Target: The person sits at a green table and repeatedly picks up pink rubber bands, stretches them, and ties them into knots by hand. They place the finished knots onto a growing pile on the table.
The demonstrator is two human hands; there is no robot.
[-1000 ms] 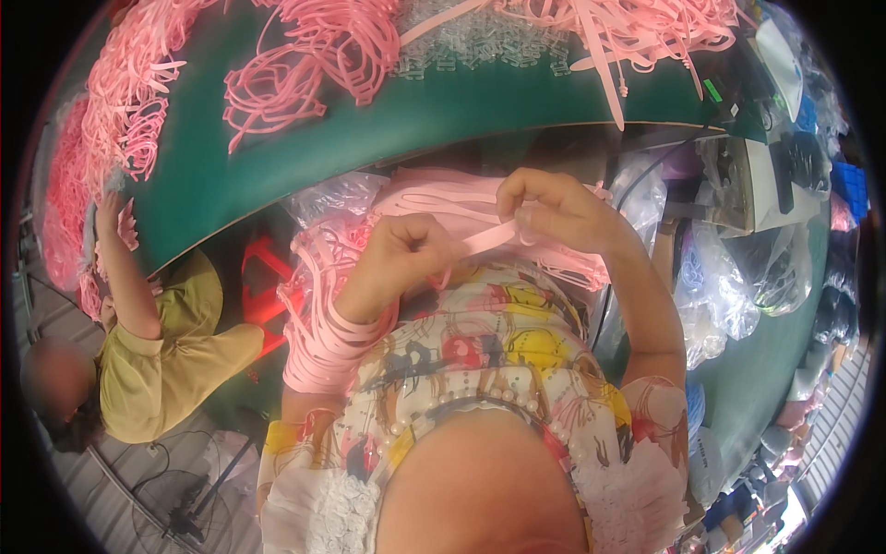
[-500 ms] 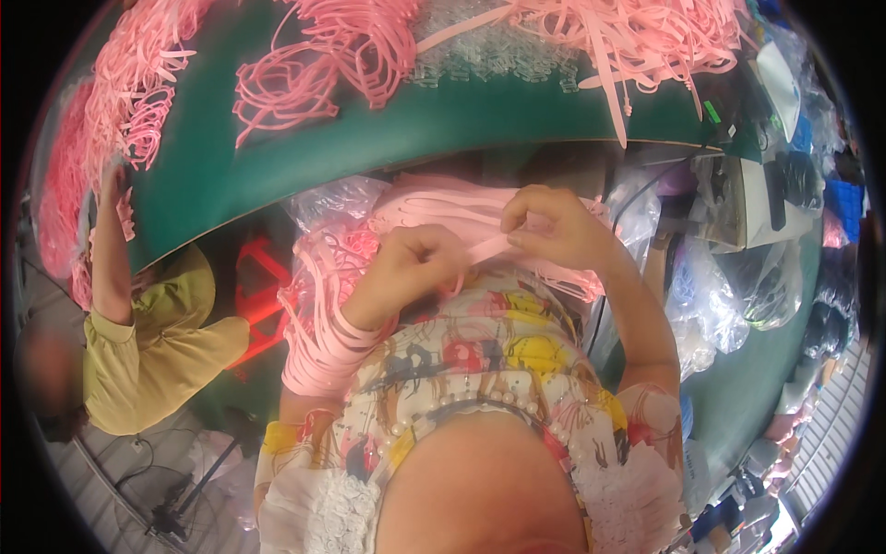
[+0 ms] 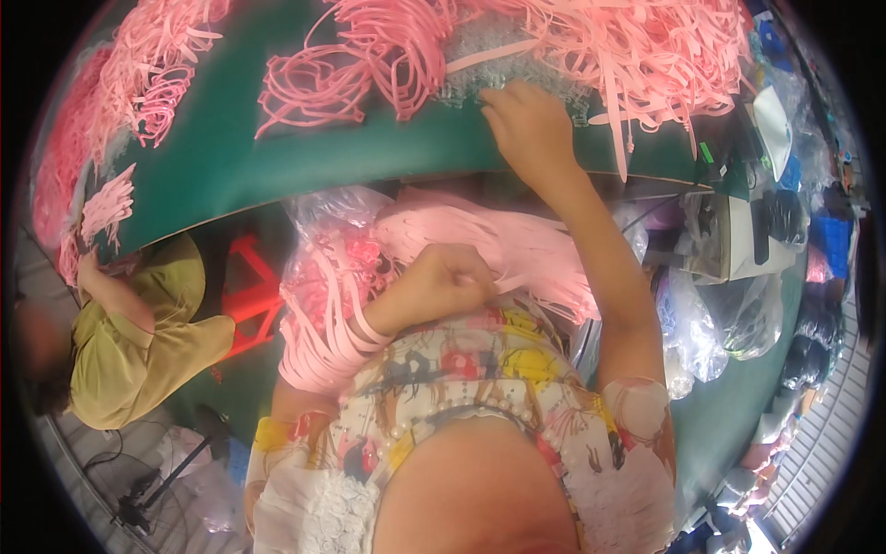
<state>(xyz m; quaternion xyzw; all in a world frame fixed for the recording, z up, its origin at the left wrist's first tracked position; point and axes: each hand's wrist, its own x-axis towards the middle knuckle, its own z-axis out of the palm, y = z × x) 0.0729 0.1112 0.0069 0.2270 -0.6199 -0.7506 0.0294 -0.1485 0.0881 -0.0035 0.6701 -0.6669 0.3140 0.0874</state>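
My left hand [image 3: 448,288] is closed in a pinch on a pink strap [image 3: 510,279] just in front of my chest. Many looped pink straps [image 3: 309,337] hang over my left forearm. My right hand [image 3: 533,129] reaches over the green table to the near edge of a heap of small clear plastic pieces [image 3: 489,51]. Its fingers are bent together at that heap, and whatever is between the tips is too small to make out. A thick bundle of flat pink straps [image 3: 480,229] lies across my lap, under both arms.
Tangled pink straps [image 3: 660,55] and a darker pink coil [image 3: 388,55] lie on the green table [image 3: 221,185]. A person in olive clothes [image 3: 138,342] sits at the left by a red stool [image 3: 249,300]. Clear plastic bags [image 3: 752,305] and a box [image 3: 738,235] stand at the right.
My right hand has left the strap near my left hand and moved away from me to the clear pieces on the table. The left keeps its pinch. The other person's arm has lowered.
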